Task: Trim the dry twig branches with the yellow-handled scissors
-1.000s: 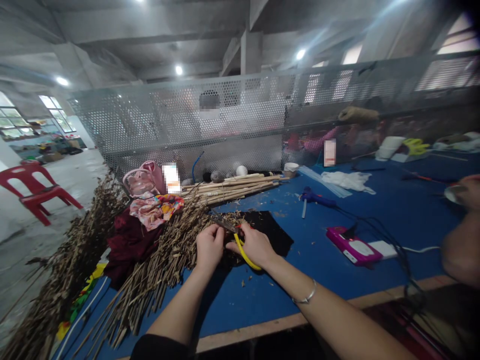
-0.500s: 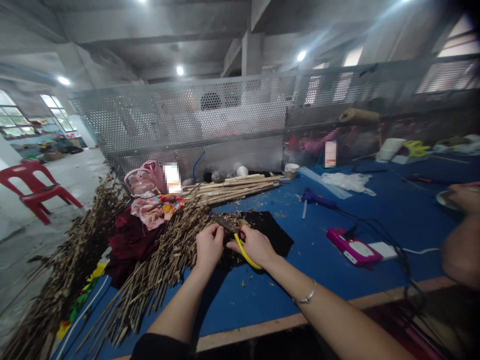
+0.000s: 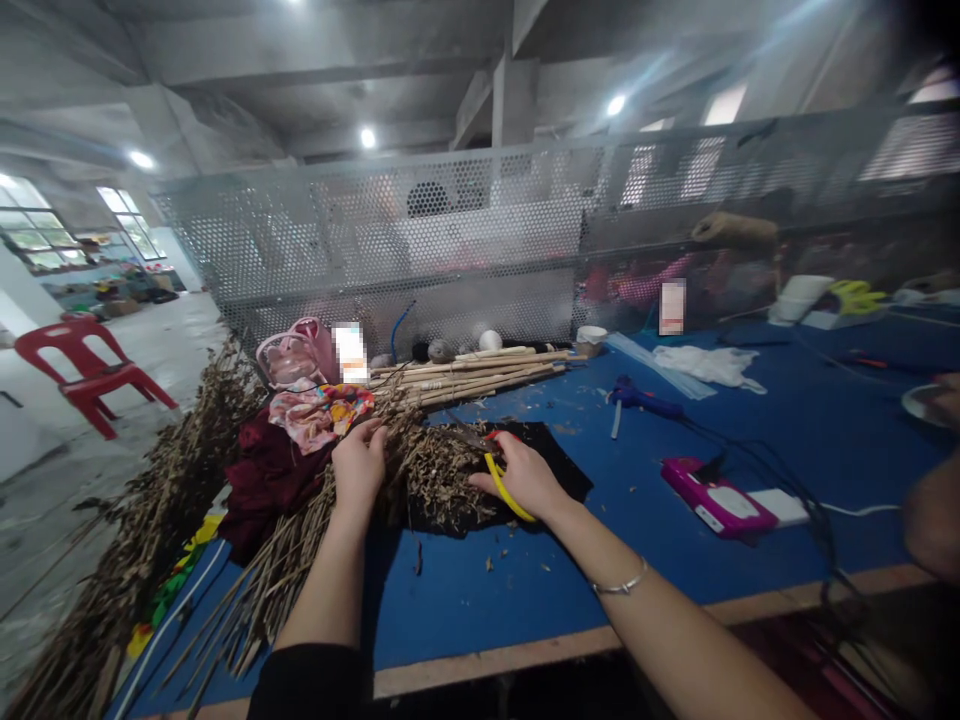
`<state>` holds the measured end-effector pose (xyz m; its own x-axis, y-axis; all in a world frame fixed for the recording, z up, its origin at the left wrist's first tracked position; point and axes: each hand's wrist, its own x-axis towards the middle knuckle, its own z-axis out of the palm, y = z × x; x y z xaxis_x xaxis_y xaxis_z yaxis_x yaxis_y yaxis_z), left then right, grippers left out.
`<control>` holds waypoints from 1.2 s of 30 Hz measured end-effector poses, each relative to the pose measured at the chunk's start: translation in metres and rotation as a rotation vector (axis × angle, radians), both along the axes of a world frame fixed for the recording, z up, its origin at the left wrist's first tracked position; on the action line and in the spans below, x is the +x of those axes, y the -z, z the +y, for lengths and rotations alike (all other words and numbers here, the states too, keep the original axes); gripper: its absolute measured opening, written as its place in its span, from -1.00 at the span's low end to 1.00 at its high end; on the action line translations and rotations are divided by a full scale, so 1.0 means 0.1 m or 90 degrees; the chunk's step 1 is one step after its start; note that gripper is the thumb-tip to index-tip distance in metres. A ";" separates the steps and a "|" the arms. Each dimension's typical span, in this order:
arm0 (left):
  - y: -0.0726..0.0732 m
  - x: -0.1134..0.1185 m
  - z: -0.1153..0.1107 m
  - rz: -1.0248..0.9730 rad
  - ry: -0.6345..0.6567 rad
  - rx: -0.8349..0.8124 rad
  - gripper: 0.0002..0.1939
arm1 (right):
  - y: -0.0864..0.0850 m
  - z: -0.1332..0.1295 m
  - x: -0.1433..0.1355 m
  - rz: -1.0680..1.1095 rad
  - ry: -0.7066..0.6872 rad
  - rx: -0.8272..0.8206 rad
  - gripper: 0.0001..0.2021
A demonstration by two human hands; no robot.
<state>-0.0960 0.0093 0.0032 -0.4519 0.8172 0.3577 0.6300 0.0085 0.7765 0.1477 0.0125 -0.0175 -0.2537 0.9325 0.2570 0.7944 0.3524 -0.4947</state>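
Note:
My right hand [image 3: 526, 480] grips a pair of scissors [image 3: 511, 490] by the yellow and red handles, with the dark blades pointing up and left. The blades lie over a heap of dried plant clippings [image 3: 446, 480] on a black sheet [image 3: 559, 455]. My left hand [image 3: 360, 467] is over the bundle of dried stems [image 3: 289, 560], left of the heap. Its fingers are curled together; whatever they hold, if anything, is hidden.
Behind the heap lie pale wooden sticks [image 3: 465, 380]. A maroon cloth [image 3: 266, 480] and pink bag [image 3: 294, 360] are at the left. A blue glue gun [image 3: 637, 397], a magenta power strip [image 3: 716, 497] and cables lie right. Another person's arm [image 3: 934, 515] shows at the right edge.
My left hand has moved left, away from the scissor blades and over the stems. More of the clippings heap shows. My right hand keeps the scissors in nearly the same place.

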 end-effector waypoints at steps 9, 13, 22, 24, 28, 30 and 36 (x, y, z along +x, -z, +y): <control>0.03 0.16 -0.12 0.299 0.118 -0.288 -0.82 | 0.14 0.10 0.05 0.123 0.013 -0.015 -0.57; 0.02 0.16 -0.11 0.300 0.086 -0.285 -0.72 | 0.14 0.10 0.05 0.129 0.010 -0.010 -0.60; 0.03 0.16 -0.12 0.281 0.048 -0.205 -0.81 | 0.14 0.08 0.03 0.123 0.002 -0.023 -0.67; 0.03 0.17 -0.11 0.270 0.030 -0.195 -0.80 | 0.15 0.08 0.02 0.116 0.002 -0.019 -0.67; 0.00 0.18 -0.10 0.219 -0.003 -0.134 -0.73 | 0.16 0.08 0.02 0.103 0.005 -0.018 -0.66; -0.03 0.19 -0.11 0.200 -0.014 -0.097 -0.70 | 0.16 0.08 0.02 0.101 0.007 -0.009 -0.66; -0.01 0.16 -0.10 0.218 -0.016 -0.145 -0.66 | 0.16 0.07 0.04 0.102 -0.004 0.005 -0.67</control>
<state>-0.0799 -0.0009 0.0039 -0.3586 0.8832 0.3022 0.8491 0.1742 0.4987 0.1513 0.0199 -0.0336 -0.2140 0.9289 0.3022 0.7032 0.3612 -0.6124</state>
